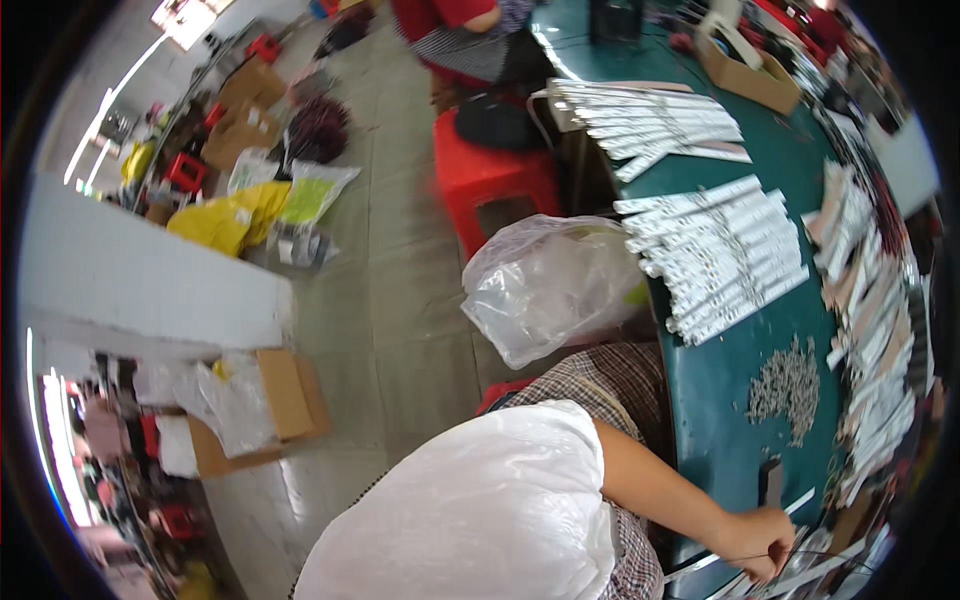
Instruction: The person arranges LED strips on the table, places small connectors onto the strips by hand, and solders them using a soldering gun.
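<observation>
My left hand (757, 545) is at the lower right over the table's near end, its fingers bent and closed. A thin dark wire (835, 556) runs across the fingers and on to the right, and the hand seems to pinch it. Narrow white strips (800, 501) lie under and beside the hand. Just beyond it stands a small dark block (769, 484). Farther up the green table (715, 400) is a loose pile of small grey metal pieces (790, 390). My right hand is outside the picture.
Bundles of white strips (715, 255) lie farther along the table, with more strips (870, 330) down its right side. A clear plastic bag (550, 280) hangs at the table's left edge. Beyond are a red stool (490, 175) and a seated person (460, 40). An open carton (290, 395) stands left.
</observation>
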